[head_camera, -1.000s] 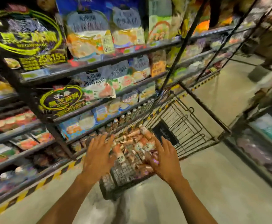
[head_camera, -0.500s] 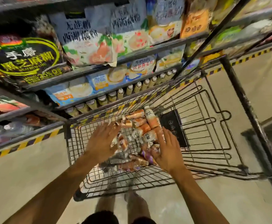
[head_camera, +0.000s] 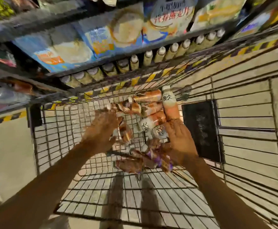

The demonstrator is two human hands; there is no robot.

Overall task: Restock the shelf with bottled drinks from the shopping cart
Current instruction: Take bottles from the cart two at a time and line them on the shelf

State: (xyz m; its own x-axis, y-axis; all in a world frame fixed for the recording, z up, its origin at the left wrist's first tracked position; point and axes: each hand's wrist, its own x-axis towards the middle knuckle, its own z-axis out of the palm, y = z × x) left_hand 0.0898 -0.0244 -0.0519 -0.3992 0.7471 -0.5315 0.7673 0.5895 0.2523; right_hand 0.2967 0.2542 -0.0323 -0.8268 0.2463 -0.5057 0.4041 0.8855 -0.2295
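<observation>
A wire shopping cart (head_camera: 52,146) stands below me against the shelf. A heap of orange-and-white labelled drink bottles (head_camera: 153,119) lies in it, with a purple-labelled one (head_camera: 158,159) at the near side. My left hand (head_camera: 102,128) reaches down onto the left of the heap, fingers curled among the bottles; blur hides whether it grips one. On the right of the heap, my right hand (head_camera: 178,141) rests with its fingers spread over the bottles. The low shelf behind holds a row of pale bottles with white caps (head_camera: 159,55).
Bagged cereal packs (head_camera: 126,30) fill the shelf above the bottle row. A black panel (head_camera: 201,129) lies in the cart to the right of the heap. Yellow-and-black striping (head_camera: 6,118) marks the shelf base. My legs show through the cart floor.
My view has tipped down and moved closer over the cart. Both hands have dropped lower onto the bottle heap.
</observation>
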